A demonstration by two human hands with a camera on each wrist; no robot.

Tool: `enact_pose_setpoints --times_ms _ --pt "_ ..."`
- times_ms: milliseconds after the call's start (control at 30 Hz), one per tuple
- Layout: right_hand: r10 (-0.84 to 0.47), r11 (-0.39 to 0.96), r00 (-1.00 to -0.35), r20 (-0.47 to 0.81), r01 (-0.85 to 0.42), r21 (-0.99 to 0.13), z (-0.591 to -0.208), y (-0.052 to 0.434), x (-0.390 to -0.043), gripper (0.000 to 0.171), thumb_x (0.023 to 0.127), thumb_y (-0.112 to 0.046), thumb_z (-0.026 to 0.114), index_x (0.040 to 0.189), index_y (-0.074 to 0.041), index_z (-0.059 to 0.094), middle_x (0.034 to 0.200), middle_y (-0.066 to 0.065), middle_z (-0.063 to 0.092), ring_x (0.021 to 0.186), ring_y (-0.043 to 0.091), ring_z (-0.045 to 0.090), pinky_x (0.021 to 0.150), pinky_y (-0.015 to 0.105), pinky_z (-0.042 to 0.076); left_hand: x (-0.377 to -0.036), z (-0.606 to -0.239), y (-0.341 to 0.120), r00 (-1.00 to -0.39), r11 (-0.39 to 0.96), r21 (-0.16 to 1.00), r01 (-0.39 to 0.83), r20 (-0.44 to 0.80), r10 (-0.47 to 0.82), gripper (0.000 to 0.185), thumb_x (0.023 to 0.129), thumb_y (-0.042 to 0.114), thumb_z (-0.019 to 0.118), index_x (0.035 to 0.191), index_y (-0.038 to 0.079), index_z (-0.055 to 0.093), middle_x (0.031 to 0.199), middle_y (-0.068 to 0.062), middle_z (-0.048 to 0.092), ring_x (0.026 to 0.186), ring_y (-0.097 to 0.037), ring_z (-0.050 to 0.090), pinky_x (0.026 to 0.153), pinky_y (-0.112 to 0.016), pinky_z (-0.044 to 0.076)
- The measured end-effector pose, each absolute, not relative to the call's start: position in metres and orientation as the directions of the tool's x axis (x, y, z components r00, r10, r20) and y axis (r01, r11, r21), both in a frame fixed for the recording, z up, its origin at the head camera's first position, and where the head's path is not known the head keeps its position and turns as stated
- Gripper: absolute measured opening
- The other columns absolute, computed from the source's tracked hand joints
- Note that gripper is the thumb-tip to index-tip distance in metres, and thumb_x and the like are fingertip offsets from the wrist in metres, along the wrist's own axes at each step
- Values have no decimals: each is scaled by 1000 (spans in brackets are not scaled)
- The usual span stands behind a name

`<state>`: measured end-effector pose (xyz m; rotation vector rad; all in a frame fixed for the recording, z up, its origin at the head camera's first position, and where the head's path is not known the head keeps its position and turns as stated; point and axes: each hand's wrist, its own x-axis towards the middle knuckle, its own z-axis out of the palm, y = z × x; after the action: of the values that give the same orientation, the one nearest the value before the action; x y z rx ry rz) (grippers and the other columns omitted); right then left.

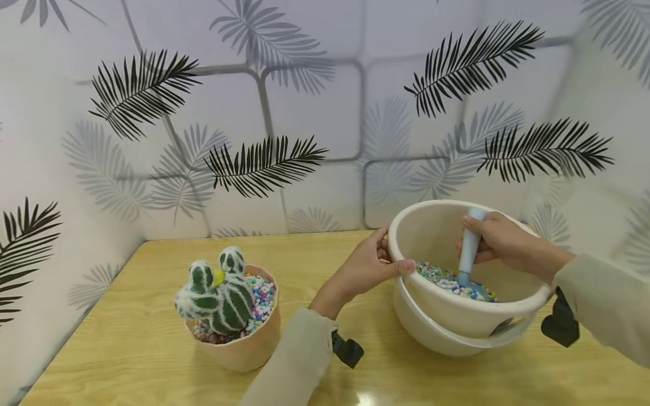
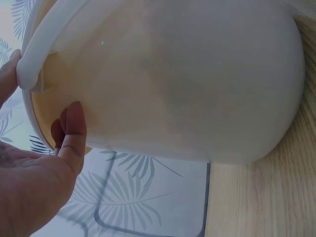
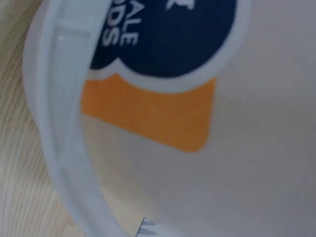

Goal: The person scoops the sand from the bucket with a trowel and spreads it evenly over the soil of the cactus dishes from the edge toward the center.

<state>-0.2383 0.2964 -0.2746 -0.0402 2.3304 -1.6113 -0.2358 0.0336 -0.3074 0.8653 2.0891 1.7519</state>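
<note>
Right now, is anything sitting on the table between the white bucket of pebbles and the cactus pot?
Only the left hand, gripping the white bucket rim, and its sleeve cross that gap. Otherwise bare table separates it from the cactus pot.

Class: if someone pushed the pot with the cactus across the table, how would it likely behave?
The peach pot narrows toward its base and the cactus leans left, so it may tip. The loose coloured pebbles, heaped near the rim, would probably spill. On the glossy table it likely slides easily.
</note>
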Motion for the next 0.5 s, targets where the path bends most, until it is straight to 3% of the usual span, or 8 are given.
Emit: enact_pose_setpoints --times_ms 267,500 --pt "-157 271 -952 -262 213 -939 -270 301 -239 36 105 -29 23 110 4 37 75 -6 69 72 6 68 71 33 58 -234 -307 32 -792 93 963 252 150 592 67 85 10 69 143 2 37 99 -8 58 80 -7 55 69 -18 49" --pt "-167 211 -962 -216 179 -961 -269 304 -238 36 105 -28 27 119 4 33 77 -5 70 75 8 70 69 31 58 -233 -308 32 -793 85 965 247 151 590 69 87 11 68 146 6 34 98 -7 57 80 -8 55 69 -19 49"
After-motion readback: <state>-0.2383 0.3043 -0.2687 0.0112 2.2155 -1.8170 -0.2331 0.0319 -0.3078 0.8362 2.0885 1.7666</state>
